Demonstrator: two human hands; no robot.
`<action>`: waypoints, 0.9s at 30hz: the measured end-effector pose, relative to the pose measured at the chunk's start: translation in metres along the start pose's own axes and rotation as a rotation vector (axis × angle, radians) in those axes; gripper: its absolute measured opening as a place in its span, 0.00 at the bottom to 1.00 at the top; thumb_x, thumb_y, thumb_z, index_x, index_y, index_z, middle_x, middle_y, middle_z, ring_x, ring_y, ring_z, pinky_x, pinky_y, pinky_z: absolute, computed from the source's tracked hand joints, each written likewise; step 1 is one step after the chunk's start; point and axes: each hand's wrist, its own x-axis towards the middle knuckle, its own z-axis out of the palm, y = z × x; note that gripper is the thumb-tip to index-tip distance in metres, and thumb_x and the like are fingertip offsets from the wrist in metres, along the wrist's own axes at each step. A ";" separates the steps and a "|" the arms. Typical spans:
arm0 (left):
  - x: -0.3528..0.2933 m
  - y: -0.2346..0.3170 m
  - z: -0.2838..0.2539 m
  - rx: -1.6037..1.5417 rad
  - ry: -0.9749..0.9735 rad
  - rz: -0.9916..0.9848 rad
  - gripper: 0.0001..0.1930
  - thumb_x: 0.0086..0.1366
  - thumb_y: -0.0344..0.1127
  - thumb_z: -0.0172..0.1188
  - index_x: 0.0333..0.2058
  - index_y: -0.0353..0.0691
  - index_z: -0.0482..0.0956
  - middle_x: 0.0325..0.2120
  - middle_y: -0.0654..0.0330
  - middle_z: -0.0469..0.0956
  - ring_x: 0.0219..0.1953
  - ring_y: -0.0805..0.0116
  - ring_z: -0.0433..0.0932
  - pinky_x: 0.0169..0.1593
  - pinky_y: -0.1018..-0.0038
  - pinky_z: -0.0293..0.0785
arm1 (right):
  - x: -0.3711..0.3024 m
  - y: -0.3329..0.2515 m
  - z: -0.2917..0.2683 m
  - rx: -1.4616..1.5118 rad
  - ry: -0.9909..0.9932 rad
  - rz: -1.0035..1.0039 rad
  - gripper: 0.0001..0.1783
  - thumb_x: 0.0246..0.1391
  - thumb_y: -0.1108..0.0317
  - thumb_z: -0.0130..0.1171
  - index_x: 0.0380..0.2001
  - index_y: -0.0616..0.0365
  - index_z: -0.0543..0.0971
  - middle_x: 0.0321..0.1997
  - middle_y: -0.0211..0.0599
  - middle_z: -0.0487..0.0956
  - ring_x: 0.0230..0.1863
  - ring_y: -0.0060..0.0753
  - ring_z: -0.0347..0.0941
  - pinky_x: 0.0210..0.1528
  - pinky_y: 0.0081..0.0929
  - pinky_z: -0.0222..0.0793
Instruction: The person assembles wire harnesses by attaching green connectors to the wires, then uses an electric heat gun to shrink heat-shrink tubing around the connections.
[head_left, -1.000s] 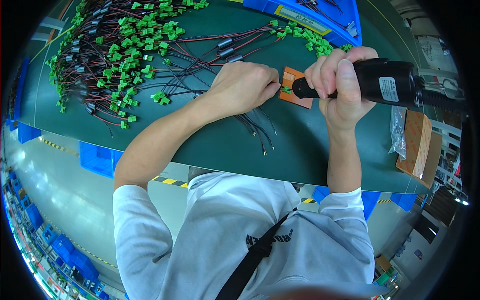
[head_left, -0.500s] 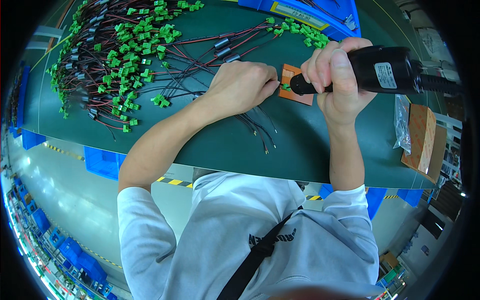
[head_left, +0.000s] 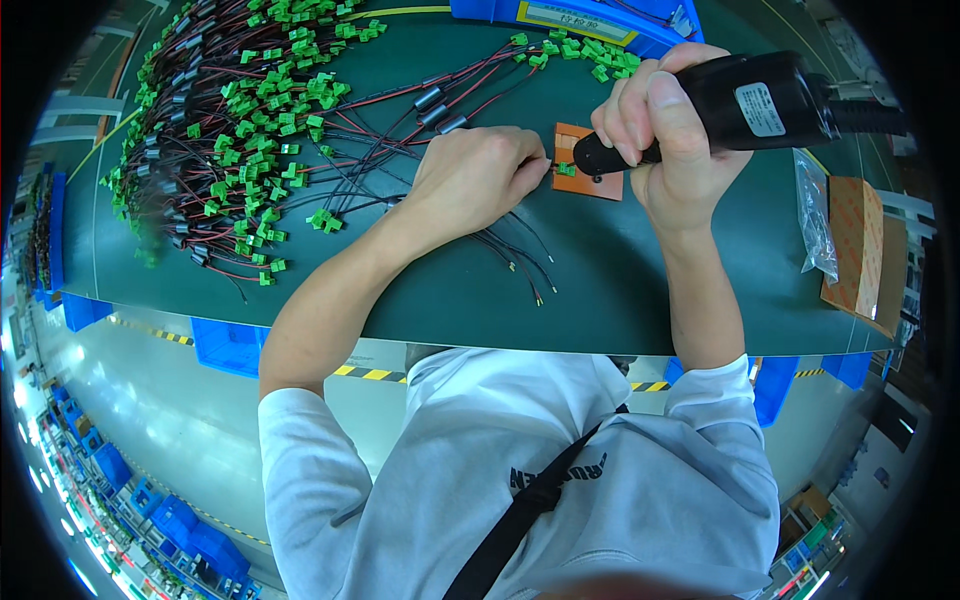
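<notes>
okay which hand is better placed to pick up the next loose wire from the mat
Left, probably. The left hand rests on the green mat beside the loose wires, fingertips at the orange fixture. The right hand is wrapped around the black electric screwdriver.

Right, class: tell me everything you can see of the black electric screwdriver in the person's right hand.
The electric screwdriver is a black, seemingly plastic power tool with a thick body bearing a pale label and a cable leaving its rear. It lies tilted, its narrow nose pointing down-left onto a small green connector on an orange block on the green bench mat. The right hand wraps its front; the left hand rests beside the tip.
</notes>
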 end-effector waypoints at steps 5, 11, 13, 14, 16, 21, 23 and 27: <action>0.001 0.000 -0.002 -0.008 -0.017 -0.005 0.11 0.70 0.41 0.62 0.39 0.40 0.86 0.33 0.53 0.85 0.35 0.48 0.83 0.38 0.57 0.78 | 0.002 0.005 0.002 -0.048 0.025 0.015 0.06 0.68 0.76 0.54 0.46 0.57 0.72 0.20 0.34 0.69 0.17 0.23 0.62 0.23 0.30 0.63; 0.001 0.003 -0.004 0.014 -0.017 -0.024 0.11 0.71 0.42 0.62 0.39 0.41 0.86 0.33 0.54 0.85 0.35 0.49 0.84 0.38 0.58 0.78 | 0.002 0.006 0.008 -0.094 -0.008 -0.015 0.05 0.67 0.78 0.56 0.43 0.59 0.73 0.20 0.31 0.71 0.16 0.20 0.63 0.22 0.26 0.63; 0.002 0.005 -0.004 0.012 0.012 -0.022 0.10 0.68 0.40 0.63 0.37 0.40 0.87 0.32 0.54 0.86 0.33 0.49 0.85 0.35 0.57 0.79 | 0.003 0.005 0.008 -0.124 0.003 -0.028 0.04 0.66 0.80 0.55 0.41 0.59 0.74 0.20 0.30 0.71 0.16 0.18 0.63 0.22 0.25 0.63; 0.002 0.006 -0.004 0.017 0.000 -0.012 0.10 0.68 0.40 0.63 0.37 0.40 0.87 0.32 0.54 0.86 0.33 0.49 0.85 0.35 0.57 0.79 | 0.003 0.004 0.008 -0.107 0.003 -0.005 0.03 0.66 0.77 0.58 0.41 0.60 0.75 0.21 0.31 0.72 0.18 0.19 0.66 0.23 0.26 0.65; 0.003 0.007 -0.004 -0.001 0.023 -0.016 0.10 0.69 0.41 0.63 0.36 0.40 0.87 0.32 0.54 0.86 0.34 0.49 0.85 0.35 0.58 0.78 | 0.001 -0.014 0.011 -0.332 0.118 0.113 0.19 0.61 0.65 0.71 0.48 0.62 0.76 0.32 0.33 0.81 0.31 0.23 0.78 0.34 0.26 0.75; 0.006 0.005 -0.010 -0.048 0.020 0.061 0.09 0.67 0.37 0.67 0.37 0.37 0.88 0.30 0.55 0.85 0.30 0.54 0.83 0.35 0.62 0.77 | 0.007 -0.030 0.009 -0.035 0.172 0.218 0.13 0.62 0.78 0.65 0.46 0.60 0.73 0.27 0.30 0.76 0.22 0.21 0.73 0.26 0.25 0.70; 0.005 0.003 -0.014 -0.061 0.054 0.166 0.08 0.67 0.35 0.68 0.38 0.36 0.88 0.29 0.54 0.85 0.28 0.57 0.82 0.34 0.65 0.77 | 0.017 -0.035 0.004 0.098 0.251 0.152 0.12 0.65 0.76 0.62 0.48 0.60 0.72 0.26 0.31 0.75 0.21 0.23 0.73 0.25 0.27 0.70; 0.010 0.009 -0.025 -0.359 0.150 -0.229 0.10 0.72 0.32 0.67 0.46 0.31 0.87 0.27 0.61 0.84 0.28 0.76 0.81 0.33 0.77 0.77 | 0.042 -0.050 -0.031 -0.241 0.260 0.030 0.16 0.67 0.72 0.64 0.53 0.61 0.73 0.24 0.30 0.76 0.21 0.22 0.72 0.29 0.23 0.70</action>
